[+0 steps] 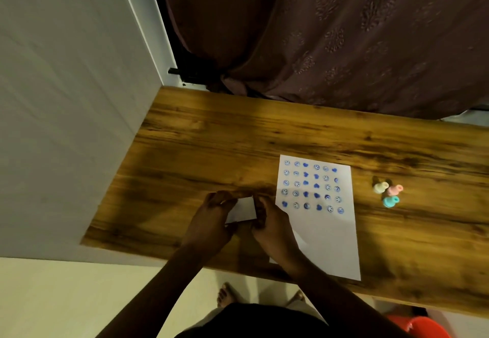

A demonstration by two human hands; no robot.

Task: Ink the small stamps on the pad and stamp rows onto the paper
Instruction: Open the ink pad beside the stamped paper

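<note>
A white sheet of paper (325,234) lies on the wooden table (211,139), its upper half covered with several rows of blue smiley and heart prints. Left of the sheet, my left hand (211,216) and my right hand (267,218) both grip a small white box (244,209), probably the ink pad with its lid shut. Its inside is hidden. Three small stamps stand right of the paper: a cream stamp (380,187), a pink stamp (394,190) and a teal stamp (390,201). Neither hand touches them.
A brown patterned curtain (330,33) hangs behind the table, and a white wall (66,99) runs along its left end. A red object (420,327) sits on the floor at the lower right, and my feet show below the table's front edge.
</note>
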